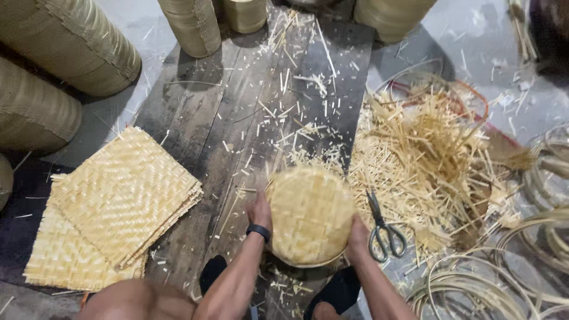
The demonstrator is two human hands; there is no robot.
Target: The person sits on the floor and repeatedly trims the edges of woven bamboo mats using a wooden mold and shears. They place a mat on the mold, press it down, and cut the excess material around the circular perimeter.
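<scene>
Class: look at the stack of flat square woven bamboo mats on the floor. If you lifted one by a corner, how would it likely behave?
The stack of flat square woven bamboo mats is made of thin strips, so one mat is probably light. Being thin and flat, it would likely bend and sag rather than stay rigid. Its frayed edges suggest strips could snag or loosen.

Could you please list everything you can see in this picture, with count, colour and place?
round woven basket: one, pale yellow, centre, held between both hands
scissors: one pair, grey metal, lying just right of the basket
square woven mats: two stacks, pale yellow, on the left
pile of trimmed strips: one heap, straw yellow, on the right
bent hoops: several, tan, lower right
rolls of woven matting: several, olive tan, along the top and left
wooden planks: dark, under the work, strewn with offcuts
wristband: one, black, left wrist
left hand: on the basket's left edge
right hand: on the basket's right edge
</scene>
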